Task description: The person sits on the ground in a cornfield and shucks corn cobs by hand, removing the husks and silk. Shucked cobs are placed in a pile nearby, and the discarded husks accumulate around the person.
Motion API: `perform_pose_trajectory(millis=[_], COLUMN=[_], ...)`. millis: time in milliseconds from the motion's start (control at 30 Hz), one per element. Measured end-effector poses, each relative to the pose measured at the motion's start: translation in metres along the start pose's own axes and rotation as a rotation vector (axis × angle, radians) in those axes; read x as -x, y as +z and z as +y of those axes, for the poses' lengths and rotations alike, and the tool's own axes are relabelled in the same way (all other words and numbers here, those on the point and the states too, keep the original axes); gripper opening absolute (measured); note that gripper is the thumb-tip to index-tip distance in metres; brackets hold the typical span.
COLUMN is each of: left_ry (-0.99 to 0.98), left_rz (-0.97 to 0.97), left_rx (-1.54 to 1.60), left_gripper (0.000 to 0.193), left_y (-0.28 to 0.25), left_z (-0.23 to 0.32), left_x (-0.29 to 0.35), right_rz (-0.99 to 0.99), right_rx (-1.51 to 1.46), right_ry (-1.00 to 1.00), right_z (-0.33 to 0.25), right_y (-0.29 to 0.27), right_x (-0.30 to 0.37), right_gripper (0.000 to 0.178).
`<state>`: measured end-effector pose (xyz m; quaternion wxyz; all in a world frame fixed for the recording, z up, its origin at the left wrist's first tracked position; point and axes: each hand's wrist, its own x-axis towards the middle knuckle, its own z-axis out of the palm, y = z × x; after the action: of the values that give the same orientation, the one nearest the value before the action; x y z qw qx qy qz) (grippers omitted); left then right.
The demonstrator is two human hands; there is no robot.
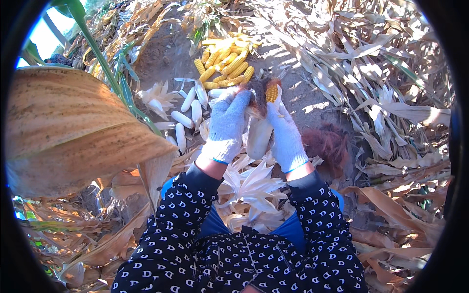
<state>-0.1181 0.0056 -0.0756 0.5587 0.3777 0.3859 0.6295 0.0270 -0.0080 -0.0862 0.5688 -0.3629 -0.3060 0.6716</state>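
Note:
Both my hands wear white knit gloves and meet in front of me. My right hand (286, 134) is closed around an ear of corn (272, 93), whose yellow kernels show at the upper end. Brown corn silk (257, 100) lies between the two hands, and my left hand (225, 122) is closed on it, probably with some husk. Below them is a smooth pale shape (259, 138); whether it belongs to the held ear or is separate, I cannot tell. Just beyond my hands lies a pile of bare yellow corn ears (227, 61).
Several whitish ears (188, 105) lie left of my hands. Peeled pale husks (251, 188) are heaped between my knees. A reddish-brown clump of silk (328, 146) sits at the right. A large dry leaf (78, 129) hangs across the left, and dry stalks (371, 73) cover the right.

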Motion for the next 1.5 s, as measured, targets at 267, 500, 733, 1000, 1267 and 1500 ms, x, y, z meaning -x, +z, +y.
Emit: perform_pose_trajectory(millis=[267,500,733,1000,1267,1500], left_ry=[0.127,-0.013,0.088,0.051,0.346,0.030], left_rz=[0.132,0.036,0.005,0.052,0.047,-0.116], left_rx=[-0.280,-0.353,0.010,-0.071,-0.534,0.040], left_gripper=[0.015,0.026,0.071,0.032,0.029,0.042], left_y=[-0.033,-0.031,-0.047,-0.039,-0.050,-0.039], left_z=[0.032,0.032,0.016,0.017,0.010,0.004], left_x=[-0.010,-0.003,-0.020,-0.012,-0.023,-0.012], right_rz=[0.135,0.079,-0.036,-0.145,-0.298,-0.334], right_rx=[0.077,0.197,0.762,0.659,0.160,0.295], right_ry=[-0.073,0.002,0.039,0.094,0.167,0.126], right_z=[-0.011,-0.013,-0.015,-0.018,-0.006,-0.004], right_y=[-0.029,-0.026,-0.020,-0.008,-0.021,-0.025], right_x=[-0.006,0.007,0.016,0.025,0.020,0.019], right_gripper=[0.035,0.036,0.046,0.045,0.050,0.046])
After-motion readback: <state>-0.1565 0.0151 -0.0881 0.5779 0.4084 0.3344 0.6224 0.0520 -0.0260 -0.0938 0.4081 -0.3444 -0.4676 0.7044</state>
